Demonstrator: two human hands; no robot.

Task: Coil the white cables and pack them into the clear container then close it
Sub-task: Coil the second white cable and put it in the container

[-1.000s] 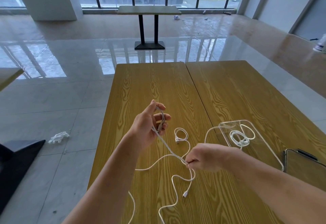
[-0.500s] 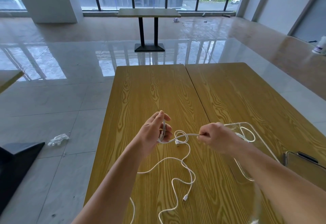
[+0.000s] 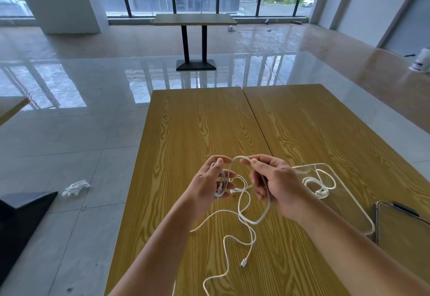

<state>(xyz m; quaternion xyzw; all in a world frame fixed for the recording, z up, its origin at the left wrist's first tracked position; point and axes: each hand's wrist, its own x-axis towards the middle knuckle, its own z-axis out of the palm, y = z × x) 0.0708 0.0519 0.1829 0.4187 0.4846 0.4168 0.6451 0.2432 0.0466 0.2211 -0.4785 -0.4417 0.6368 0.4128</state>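
A thin white cable (image 3: 242, 205) arched between the left hand (image 3: 209, 185) and the right hand (image 3: 277, 184), a few loops gathered in the left. Its slack trailed in loose curves over the surface, plug end lying flat. A second cable (image 3: 320, 185) sat coiled inside the open clear container (image 3: 349, 193).

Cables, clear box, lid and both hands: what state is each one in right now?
Cable in hands: partly looped, long tail loose on the table.
Coiled cable: lying inside the container.
Clear container: open, lid off.
Lid: flat on the table beside the container.
Left hand: gripping the loops.
Right hand: fingers pinching the cable.
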